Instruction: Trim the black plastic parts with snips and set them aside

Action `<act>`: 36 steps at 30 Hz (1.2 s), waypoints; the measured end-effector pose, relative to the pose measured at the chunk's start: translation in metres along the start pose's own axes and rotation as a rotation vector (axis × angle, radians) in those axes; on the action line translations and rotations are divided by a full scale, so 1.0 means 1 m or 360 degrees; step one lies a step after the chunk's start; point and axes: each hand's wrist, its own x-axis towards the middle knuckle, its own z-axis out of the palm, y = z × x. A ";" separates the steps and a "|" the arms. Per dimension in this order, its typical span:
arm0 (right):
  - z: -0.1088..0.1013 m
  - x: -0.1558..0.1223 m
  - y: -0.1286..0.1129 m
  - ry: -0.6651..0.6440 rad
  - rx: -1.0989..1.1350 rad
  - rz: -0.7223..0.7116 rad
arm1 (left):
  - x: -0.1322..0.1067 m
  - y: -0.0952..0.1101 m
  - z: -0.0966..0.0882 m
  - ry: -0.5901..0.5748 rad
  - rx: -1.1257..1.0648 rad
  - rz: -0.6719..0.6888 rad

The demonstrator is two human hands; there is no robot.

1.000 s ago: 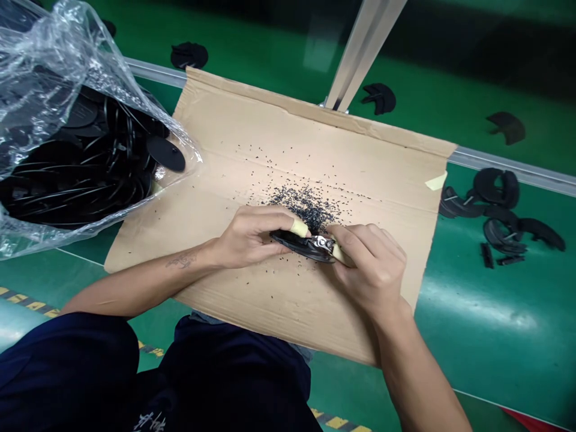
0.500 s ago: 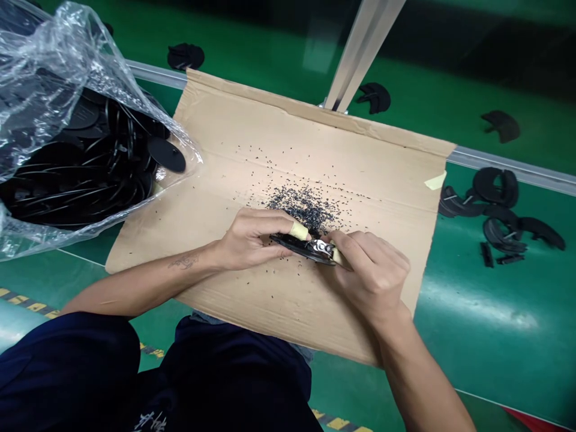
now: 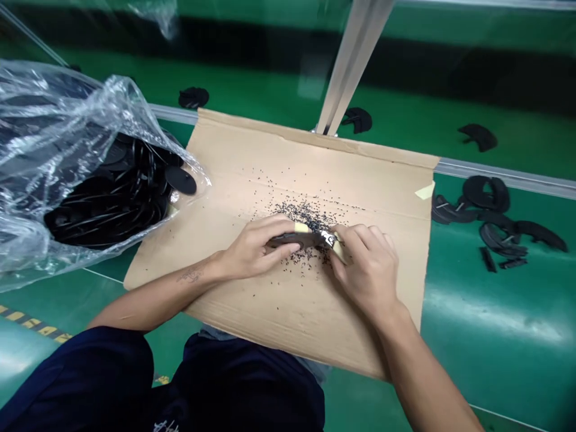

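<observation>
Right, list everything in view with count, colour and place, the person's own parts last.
Held part: one, black, in the left grip
Metal tool: one, silvery, in the right grip
Small bits: countless, black, scattered over the cardboard
Cardboard: one, brown, centre
Tape piece: one, pale yellow, cardboard's right edge
Plastic bag: one, clear, left
Discs: many, black, in the bag's mouth
Curved parts: several, black, right
Dark shapes: at least three, black, beyond the rail, possibly reflections
Rail: one, grey, behind the cardboard
Post: one, grey, behind the cardboard
Striped marking: one, yellow-black, lower left
Clothing: dark blue, bottom
Left grip: one, yellow-wrapped finger, centre
Right grip: one, yellow-wrapped finger, right of centre
</observation>
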 end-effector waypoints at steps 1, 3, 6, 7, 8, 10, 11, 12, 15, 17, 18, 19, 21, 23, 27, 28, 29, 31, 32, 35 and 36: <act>0.000 0.000 0.001 0.0037 -0.0005 0.0020 | 0.001 0.002 -0.001 -0.0001 -0.0034 -0.0083; 0.000 0.000 0.003 0.0071 -0.0005 0.0028 | 0.005 0.007 -0.005 -0.0060 -0.0162 -0.0279; 0.002 -0.001 0.003 -0.0028 0.0028 -0.0001 | 0.012 0.011 -0.009 -0.0285 -0.0346 -0.0549; 0.003 -0.002 0.003 -0.0060 0.0047 -0.0002 | 0.014 0.012 -0.011 -0.0378 -0.0377 -0.0639; 0.003 -0.002 0.003 -0.0068 0.0062 0.0009 | 0.016 0.011 -0.013 -0.0477 -0.0388 -0.0724; 0.003 -0.003 0.003 -0.0025 0.0074 0.0057 | 0.022 0.007 -0.020 -0.0605 -0.0321 -0.0839; 0.003 -0.004 0.004 0.0002 0.0072 0.0080 | 0.027 0.003 -0.025 -0.0580 -0.0216 -0.0836; 0.003 -0.005 0.003 0.0017 0.0069 0.0103 | 0.034 -0.002 -0.032 -0.0494 -0.0074 -0.0795; 0.002 -0.006 0.001 -0.0012 0.0081 0.0137 | 0.071 -0.025 -0.057 -0.0074 0.0327 -0.0606; 0.002 -0.007 -0.002 -0.0066 0.0105 0.0137 | 0.105 -0.046 -0.074 0.0068 0.0481 -0.0564; 0.002 -0.007 -0.004 -0.0093 0.0115 0.0136 | 0.123 -0.057 -0.080 0.0143 0.0772 -0.0518; 0.002 -0.007 -0.006 -0.0120 0.0123 0.0136 | 0.140 -0.068 -0.084 0.0151 0.1056 -0.0479; 0.002 -0.009 -0.008 -0.0164 0.0133 0.0150 | 0.170 -0.087 -0.087 0.0101 0.1218 -0.0419; 0.003 -0.010 -0.009 -0.0191 0.0144 0.0165 | 0.190 -0.102 -0.083 0.0008 0.1258 -0.0385; 0.003 -0.013 -0.009 -0.0203 0.0148 0.0168 | 0.204 -0.116 -0.071 -0.0063 0.1326 -0.0318; 0.004 -0.014 -0.009 -0.0198 0.0145 0.0164 | 0.203 -0.115 -0.067 -0.0017 0.1344 -0.0291; 0.004 -0.014 -0.010 -0.0192 0.0143 0.0161 | 0.200 -0.112 -0.062 0.0051 0.1358 -0.0267; 0.005 -0.015 -0.011 -0.0186 0.0142 0.0149 | 0.193 -0.101 -0.049 0.0162 0.1405 -0.0131; 0.005 -0.015 -0.011 -0.0185 0.0142 0.0145 | 0.189 -0.093 -0.040 0.0155 0.1435 -0.0005; 0.006 -0.015 -0.012 -0.0196 0.0143 0.0127 | 0.188 -0.063 0.001 -0.0285 0.1572 0.0530; 0.006 -0.015 -0.011 -0.0203 0.0141 0.0122 | 0.193 -0.054 0.017 -0.0503 0.1638 0.0519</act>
